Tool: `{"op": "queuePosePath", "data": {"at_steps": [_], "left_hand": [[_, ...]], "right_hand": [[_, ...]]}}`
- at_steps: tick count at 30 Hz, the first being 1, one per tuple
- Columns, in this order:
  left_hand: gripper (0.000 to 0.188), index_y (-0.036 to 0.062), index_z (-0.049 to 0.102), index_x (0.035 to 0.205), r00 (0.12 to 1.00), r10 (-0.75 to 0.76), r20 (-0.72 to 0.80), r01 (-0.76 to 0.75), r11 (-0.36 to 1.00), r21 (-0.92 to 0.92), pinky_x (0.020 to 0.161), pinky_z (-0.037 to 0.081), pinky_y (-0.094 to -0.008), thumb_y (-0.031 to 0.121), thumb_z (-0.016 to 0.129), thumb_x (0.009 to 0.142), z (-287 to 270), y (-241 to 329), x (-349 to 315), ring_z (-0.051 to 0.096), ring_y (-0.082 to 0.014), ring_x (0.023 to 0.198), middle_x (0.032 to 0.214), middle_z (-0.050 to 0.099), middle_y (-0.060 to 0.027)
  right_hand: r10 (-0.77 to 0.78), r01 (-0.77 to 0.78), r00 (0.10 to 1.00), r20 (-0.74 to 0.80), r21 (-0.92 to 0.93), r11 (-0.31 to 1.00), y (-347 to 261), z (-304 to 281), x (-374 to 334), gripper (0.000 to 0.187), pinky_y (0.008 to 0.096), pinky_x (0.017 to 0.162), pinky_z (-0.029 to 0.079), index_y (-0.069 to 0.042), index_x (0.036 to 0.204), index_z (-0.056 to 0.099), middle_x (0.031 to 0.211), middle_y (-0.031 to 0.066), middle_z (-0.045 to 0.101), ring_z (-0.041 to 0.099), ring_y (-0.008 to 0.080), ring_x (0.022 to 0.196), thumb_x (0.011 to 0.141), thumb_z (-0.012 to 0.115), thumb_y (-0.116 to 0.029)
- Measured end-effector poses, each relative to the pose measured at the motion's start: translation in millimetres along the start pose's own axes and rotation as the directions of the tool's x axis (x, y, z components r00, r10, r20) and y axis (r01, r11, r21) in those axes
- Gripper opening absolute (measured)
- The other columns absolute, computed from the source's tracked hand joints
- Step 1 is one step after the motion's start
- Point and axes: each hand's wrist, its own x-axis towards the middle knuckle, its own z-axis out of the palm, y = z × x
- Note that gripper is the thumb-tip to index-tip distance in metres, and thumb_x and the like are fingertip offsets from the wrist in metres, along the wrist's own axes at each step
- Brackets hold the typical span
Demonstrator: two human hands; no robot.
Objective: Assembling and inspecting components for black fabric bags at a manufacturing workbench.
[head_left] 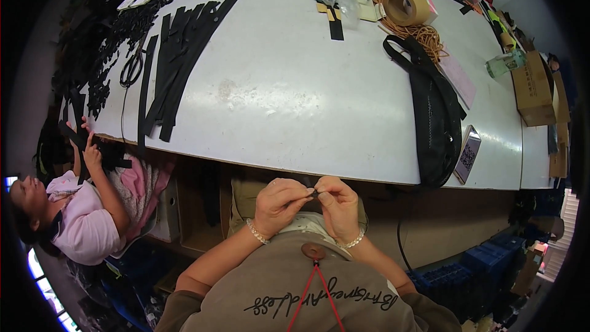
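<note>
Just below the front edge of the white table (pixel 264 117), my two hands meet in front of my body. My left hand (pixel 281 205) is closed in a pinch, thumb against forefinger. Facing it, my right hand (pixel 339 210) pinches too, its fingertips almost touching the left ones. Between them is a small black piece (pixel 315 193), mostly covered by my fingers; its kind is too small to make out. Long black strips (pixel 184 55) lie fanned out on the table's left part, with black scissors (pixel 131 71) beside them.
A black bag (pixel 433 123) and a phone (pixel 469 154) lie at the right. Behind them are a tape roll (pixel 405 7), tan cord (pixel 424 37), a bottle (pixel 505 63) and a cardboard box (pixel 533 90). A co-worker (pixel 86 209) at the left handles black strips.
</note>
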Motion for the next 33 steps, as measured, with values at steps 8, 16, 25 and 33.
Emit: {"op": "queuePosePath", "data": {"at_steps": [8, 16, 25, 33], "left_hand": [[0.014, 0.0041, 0.07, 0.084, 0.999, 0.034, -0.005, -0.034, 0.999, -0.007, 0.067, 0.051, -0.0293, -0.001, 0.075, 0.072, 1, -2, 2, 0.065, -0.0214, 0.078, 0.08, 0.067, -0.0065], [0.006, 0.0017, 0.065, 0.083, 0.725, -0.661, 0.194, 0.687, 0.671, -0.279, 0.06, 0.045, -0.0218, 0.003, 0.07, 0.082, 8, -7, -10, 0.056, -0.0055, 0.07, 0.077, 0.065, 0.0], [0.01, -0.001, 0.066, 0.086, 0.581, -0.772, 0.259, 0.775, 0.428, -0.466, 0.059, 0.046, -0.0176, 0.008, 0.07, 0.084, 21, -30, -15, 0.055, -0.0022, 0.068, 0.078, 0.065, 0.0004], [0.006, -0.0004, 0.065, 0.087, 0.55, -0.796, 0.254, 0.796, 0.407, -0.448, 0.062, 0.046, -0.0182, 0.004, 0.069, 0.084, 22, -25, -8, 0.056, -0.0029, 0.069, 0.079, 0.065, -0.0003]], "right_hand": [[-0.14, 0.144, 0.99, 0.035, -0.277, 0.95, -7, 1, 0, 0.015, 0.0247, 0.08, 0.048, 0.0, 0.092, 0.064, 0.099, 0.0086, 0.059, 0.056, 0.015, 0.092, 0.08, 0.065, 0.009], [0.328, -0.368, 0.907, -0.263, -0.12, 0.922, -6, -5, -2, 0.008, 0.0276, 0.073, 0.053, 0.002, 0.096, 0.062, 0.086, 0.0058, 0.063, 0.061, 0.013, 0.078, 0.088, 0.062, 0.0], [0.566, -0.537, 0.766, -0.304, 0.181, 0.824, 0, -13, 8, 0.007, 0.0316, 0.071, 0.054, -0.003, 0.094, 0.06, 0.083, 0.0052, 0.062, 0.062, 0.0146, 0.075, 0.09, 0.063, -0.008], [0.513, -0.454, 0.787, -0.343, 0.241, 0.858, 8, -7, 11, 0.004, 0.0276, 0.065, 0.049, -0.003, 0.091, 0.06, 0.079, 0.0029, 0.06, 0.056, 0.0118, 0.068, 0.09, 0.061, -0.007]]}}
